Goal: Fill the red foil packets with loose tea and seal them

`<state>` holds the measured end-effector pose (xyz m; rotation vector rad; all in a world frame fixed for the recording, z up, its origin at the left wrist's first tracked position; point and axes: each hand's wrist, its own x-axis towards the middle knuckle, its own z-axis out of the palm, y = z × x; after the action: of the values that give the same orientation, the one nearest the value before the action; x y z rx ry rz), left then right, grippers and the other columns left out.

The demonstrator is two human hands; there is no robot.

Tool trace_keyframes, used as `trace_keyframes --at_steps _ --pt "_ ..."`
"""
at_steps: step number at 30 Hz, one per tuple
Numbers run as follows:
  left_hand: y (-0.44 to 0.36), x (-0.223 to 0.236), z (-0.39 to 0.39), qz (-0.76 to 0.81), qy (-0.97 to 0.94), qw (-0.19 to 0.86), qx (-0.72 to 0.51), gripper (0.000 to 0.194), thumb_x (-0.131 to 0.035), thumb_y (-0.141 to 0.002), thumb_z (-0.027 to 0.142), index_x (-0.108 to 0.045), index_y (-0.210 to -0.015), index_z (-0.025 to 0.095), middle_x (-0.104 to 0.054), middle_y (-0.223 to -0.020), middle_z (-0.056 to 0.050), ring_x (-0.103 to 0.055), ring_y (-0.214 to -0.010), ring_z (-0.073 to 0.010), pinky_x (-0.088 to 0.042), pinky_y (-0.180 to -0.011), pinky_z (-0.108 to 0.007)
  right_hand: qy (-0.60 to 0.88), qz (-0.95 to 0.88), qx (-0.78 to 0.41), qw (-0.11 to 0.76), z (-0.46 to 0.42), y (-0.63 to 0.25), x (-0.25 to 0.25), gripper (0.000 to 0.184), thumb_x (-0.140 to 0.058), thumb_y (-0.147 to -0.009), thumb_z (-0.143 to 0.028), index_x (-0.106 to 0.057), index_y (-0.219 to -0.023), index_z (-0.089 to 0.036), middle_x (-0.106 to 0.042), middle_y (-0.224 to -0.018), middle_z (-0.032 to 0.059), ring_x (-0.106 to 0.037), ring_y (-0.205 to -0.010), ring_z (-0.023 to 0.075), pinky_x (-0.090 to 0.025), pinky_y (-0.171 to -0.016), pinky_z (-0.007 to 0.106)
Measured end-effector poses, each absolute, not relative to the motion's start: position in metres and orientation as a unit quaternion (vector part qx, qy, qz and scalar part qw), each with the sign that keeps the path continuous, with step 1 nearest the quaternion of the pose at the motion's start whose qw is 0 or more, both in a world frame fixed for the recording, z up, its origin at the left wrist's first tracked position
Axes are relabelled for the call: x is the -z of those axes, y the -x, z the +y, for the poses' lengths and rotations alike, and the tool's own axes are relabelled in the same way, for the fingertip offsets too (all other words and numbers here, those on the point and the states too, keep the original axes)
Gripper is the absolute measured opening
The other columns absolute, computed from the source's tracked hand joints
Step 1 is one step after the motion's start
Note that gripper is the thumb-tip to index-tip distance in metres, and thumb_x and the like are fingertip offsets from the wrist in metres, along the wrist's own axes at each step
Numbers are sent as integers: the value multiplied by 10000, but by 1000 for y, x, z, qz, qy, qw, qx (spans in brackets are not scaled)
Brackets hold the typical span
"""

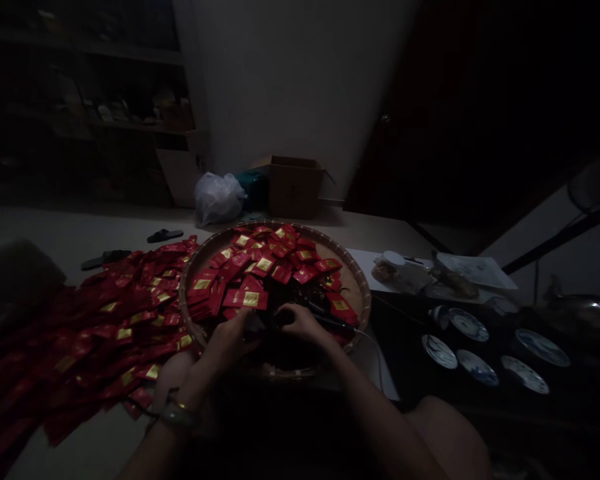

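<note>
Loosely heaped in a round woven bamboo tray (280,225) and spread past its left rim, the thin red-and-gold sachets (260,267) look light, slippery and floppy, best pinched singly by an edge. Over the tray's near side, the left hand (230,340) closes narrowly on a small dark object (254,325), too dim to identify. The right hand (303,323) curls around a black corded tool (335,323).

Woven basket rim (366,300) bars right hand (303,325) from saucers (439,351); red sachets (115,327) crowd left hand (230,341).
</note>
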<state>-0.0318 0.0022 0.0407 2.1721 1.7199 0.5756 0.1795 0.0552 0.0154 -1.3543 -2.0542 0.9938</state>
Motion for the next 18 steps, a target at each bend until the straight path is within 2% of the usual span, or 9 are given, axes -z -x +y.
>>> trace_keyframes --at_steps 3,7,11,14,18 --pt "15 -47 6 618 -755 135 -172 462 -645 -730 317 -453 -1135 203 -703 -912 -69 -691 -841 -258 -472 -673 -278 495 -674 -412 361 63 -191 -27 311 -695 -616 -174 -640 -922 -164 -670 -922 35 -614 -900 199 -455 -834 322" --pt "-7 -58 12 652 -738 125 -126 526 -617 -760 367 -414 -1205 175 -700 -918 -102 -687 -851 -283 -471 -675 -301 482 -589 -433 483 65 -186 -52 384 -737 -603 -327 -611 -934 -180 -657 -904 29 -608 -880 203 -465 -814 338" --pt "-18 -66 17 671 -723 136 -92 544 -603 -776 318 -373 -1234 136 -696 -915 -135 -679 -885 -303 -469 -702 -327 462 -576 -376 559 57 -161 -64 348 -696 -660 -326 -593 -963 -190 -628 -936 39 -596 -895 198 -477 -819 335" --pt "-19 -68 18 681 -713 139 -90 489 -588 -791 334 -387 -1193 140 -690 -908 -139 -678 -885 -300 -465 -705 -327 461 -633 -303 543 49 -147 -63 279 -663 -666 -219 -618 -940 -191 -593 -972 53 -577 -937 202 -469 -857 345" --pt "-17 -66 17 689 -705 141 -89 498 -562 -811 367 -367 -1206 134 -691 -899 -142 -681 -876 -293 -463 -692 -318 465 -719 -277 436 43 -145 -62 360 -621 -623 -85 -653 -960 -208 -561 -1075 64 -547 -1042 211 -447 -923 355"
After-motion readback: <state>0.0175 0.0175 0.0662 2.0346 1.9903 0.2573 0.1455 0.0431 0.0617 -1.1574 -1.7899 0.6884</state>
